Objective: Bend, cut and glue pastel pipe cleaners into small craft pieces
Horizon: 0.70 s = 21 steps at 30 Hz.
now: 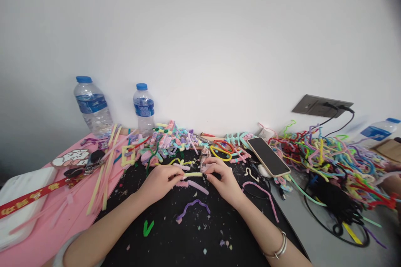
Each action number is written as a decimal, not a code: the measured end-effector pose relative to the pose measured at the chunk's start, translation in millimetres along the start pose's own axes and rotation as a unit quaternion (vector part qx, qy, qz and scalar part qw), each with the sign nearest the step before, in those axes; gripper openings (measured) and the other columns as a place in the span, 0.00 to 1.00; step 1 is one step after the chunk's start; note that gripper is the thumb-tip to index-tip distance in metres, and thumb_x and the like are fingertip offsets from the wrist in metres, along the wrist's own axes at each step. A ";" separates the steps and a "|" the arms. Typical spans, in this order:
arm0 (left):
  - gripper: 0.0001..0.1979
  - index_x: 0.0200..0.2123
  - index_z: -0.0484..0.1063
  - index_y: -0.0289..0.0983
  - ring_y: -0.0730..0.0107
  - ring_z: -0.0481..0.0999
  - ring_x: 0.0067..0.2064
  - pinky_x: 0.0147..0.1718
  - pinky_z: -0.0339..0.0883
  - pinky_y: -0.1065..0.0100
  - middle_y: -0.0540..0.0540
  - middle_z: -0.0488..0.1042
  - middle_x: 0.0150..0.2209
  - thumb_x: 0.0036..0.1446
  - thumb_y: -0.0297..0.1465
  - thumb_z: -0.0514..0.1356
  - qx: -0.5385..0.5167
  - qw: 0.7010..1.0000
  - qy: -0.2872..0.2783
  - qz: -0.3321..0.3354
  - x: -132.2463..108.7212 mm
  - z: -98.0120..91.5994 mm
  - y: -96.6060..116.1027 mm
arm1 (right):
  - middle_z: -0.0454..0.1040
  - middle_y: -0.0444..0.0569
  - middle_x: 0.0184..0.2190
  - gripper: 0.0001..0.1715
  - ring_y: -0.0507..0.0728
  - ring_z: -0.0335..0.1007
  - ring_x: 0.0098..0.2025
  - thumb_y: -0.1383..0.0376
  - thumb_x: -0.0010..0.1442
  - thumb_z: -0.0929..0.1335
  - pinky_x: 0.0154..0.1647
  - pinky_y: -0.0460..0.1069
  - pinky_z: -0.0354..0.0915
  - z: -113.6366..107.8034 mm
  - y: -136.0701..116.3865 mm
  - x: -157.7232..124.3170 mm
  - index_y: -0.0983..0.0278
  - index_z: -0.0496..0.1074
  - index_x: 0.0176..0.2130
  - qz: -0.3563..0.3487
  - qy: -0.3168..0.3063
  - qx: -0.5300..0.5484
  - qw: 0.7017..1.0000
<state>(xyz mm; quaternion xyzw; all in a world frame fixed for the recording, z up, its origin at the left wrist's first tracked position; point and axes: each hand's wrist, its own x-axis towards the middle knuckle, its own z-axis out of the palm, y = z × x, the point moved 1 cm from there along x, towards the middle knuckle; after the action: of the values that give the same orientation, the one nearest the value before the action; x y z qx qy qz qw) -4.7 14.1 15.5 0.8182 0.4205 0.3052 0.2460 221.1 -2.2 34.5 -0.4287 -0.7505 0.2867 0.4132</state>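
Ends of a fuzzy yellow pipe cleaner (193, 174) are obscured where left grip (162, 178) and right grip (223, 178) pinch it.

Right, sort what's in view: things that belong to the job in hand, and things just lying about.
In the job:
pale yellow strip, held between the left hand and right hand
probably the wavy purple strip nearby

Just lying about, it seems:
phone
water bottles
white box
red ribbon

Silver bangle (285, 242), pale grey sleeve (59, 253)
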 end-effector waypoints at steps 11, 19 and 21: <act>0.10 0.42 0.76 0.41 0.65 0.77 0.42 0.41 0.67 0.69 0.47 0.79 0.41 0.60 0.31 0.57 0.027 0.997 -0.018 0.070 -4.2 4.4 9.6 | 0.71 0.51 0.45 0.07 0.58 0.65 0.51 0.73 0.57 0.68 0.53 0.55 0.61 8.2 -7.1 -4.3 0.62 0.72 0.30 -0.066 -0.021 -0.058 0.996; 0.10 0.39 0.77 0.40 0.67 0.77 0.36 0.36 0.67 0.70 0.47 0.79 0.35 0.61 0.30 0.55 0.022 0.997 -0.015 0.078 -5.9 7.2 15.3 | 0.72 0.50 0.44 0.04 0.58 0.66 0.49 0.69 0.58 0.68 0.51 0.55 0.63 4.1 -11.0 -4.4 0.60 0.72 0.35 -0.103 -0.013 -0.089 0.991; 0.10 0.39 0.77 0.40 0.69 0.76 0.32 0.34 0.67 0.71 0.47 0.79 0.36 0.61 0.30 0.55 -0.001 0.999 0.000 0.044 -5.5 7.2 14.1 | 0.72 0.52 0.43 0.06 0.59 0.67 0.48 0.69 0.60 0.65 0.50 0.55 0.64 -7.3 -2.9 1.1 0.61 0.72 0.38 -0.094 0.024 -0.128 0.987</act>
<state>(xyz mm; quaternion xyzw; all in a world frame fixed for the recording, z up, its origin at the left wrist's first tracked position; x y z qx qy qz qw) 5.4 1.1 18.2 0.8358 0.3836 0.3159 0.2334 225.9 -2.0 40.8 -0.4121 -0.8081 0.1374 0.3979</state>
